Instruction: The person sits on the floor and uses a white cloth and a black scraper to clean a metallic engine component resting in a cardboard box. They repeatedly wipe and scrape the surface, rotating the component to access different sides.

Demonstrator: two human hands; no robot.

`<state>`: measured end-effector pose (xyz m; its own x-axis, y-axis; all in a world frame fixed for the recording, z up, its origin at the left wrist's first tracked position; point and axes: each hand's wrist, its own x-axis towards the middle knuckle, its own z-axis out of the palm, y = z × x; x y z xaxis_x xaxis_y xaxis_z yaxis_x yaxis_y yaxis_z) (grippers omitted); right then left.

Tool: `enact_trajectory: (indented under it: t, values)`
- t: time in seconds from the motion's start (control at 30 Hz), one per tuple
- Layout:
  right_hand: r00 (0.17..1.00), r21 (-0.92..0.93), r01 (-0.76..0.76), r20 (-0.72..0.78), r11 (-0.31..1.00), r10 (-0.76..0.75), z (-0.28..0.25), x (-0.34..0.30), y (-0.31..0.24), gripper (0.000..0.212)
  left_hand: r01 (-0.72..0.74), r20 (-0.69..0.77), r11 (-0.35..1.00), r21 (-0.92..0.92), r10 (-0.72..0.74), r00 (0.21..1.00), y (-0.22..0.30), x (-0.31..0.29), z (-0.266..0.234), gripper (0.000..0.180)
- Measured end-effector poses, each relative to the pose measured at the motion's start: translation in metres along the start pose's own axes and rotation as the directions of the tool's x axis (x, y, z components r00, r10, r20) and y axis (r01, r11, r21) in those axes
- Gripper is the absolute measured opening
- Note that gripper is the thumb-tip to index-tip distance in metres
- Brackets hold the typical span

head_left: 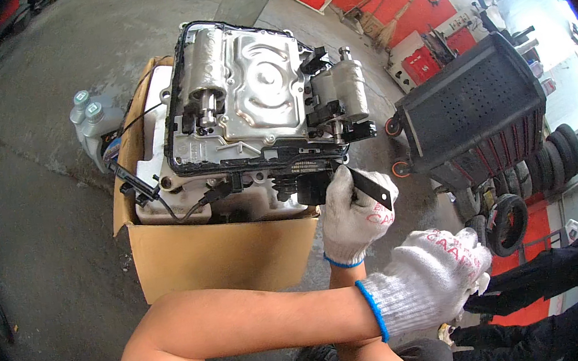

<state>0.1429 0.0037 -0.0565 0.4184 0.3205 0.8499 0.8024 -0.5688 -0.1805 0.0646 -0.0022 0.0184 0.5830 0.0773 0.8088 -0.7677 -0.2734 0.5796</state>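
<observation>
Your right hand (pixel 356 217), in a white knitted glove with a blue cuff, has its fingers closed around a flat black metal blade (pixel 369 187), whose tip meets the near right corner of the silver-and-black metal transmission valve unit (pixel 258 98). That unit sits on top of an open brown cardboard box (pixel 219 252) on the grey concrete floor (pixel 36 209). Your left hand (pixel 434 278), gloved the same way, crosses in front of the right forearm with its fingers curled (whether they grip anything, I cannot tell). Two grey plastic bottles (pixel 91 121) stand by the box's far left corner. A black perforated cart (pixel 473 109) stands to the right.
</observation>
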Motion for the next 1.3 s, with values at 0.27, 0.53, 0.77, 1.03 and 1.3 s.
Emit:
enact_trajectory:
  t: [0.27, 0.53, 0.77, 1.03, 1.3]
  values:
    - [0.986, -0.064, -0.166, -0.044, 0.984, 0.163, 0.000, -0.001, 0.012, 0.007, 0.078, 0.147, 0.996, -0.035, -0.072, 0.987, 0.000, 0.002, -0.008, 0.034]
    - [0.881, 0.303, -0.456, 0.024, 0.837, 0.472, -0.031, 0.027, 0.035, 0.021, 0.018, 0.008, 0.995, -0.102, -0.017, 1.000, 0.004, 0.005, -0.011, 0.042]
    - [0.750, 0.912, -0.410, 0.348, -0.018, 0.563, -0.060, 0.130, 0.068, 0.012, 0.046, -0.335, 0.984, -0.171, -0.102, 0.937, 0.009, 0.036, -0.104, 0.042]
    - [0.956, 0.726, -0.289, 0.254, 0.624, 0.146, -0.121, 0.172, -0.014, 0.018, 0.163, -0.379, 0.696, 0.700, 0.169, 0.910, -0.027, 0.021, -0.184, 0.040]
    - [0.907, 0.789, -0.354, 0.420, 0.501, -0.021, -0.134, 0.166, -0.053, 0.019, 0.083, -0.272, 0.481, -0.873, -0.620, 0.736, -0.003, 0.048, -0.174, 0.032]
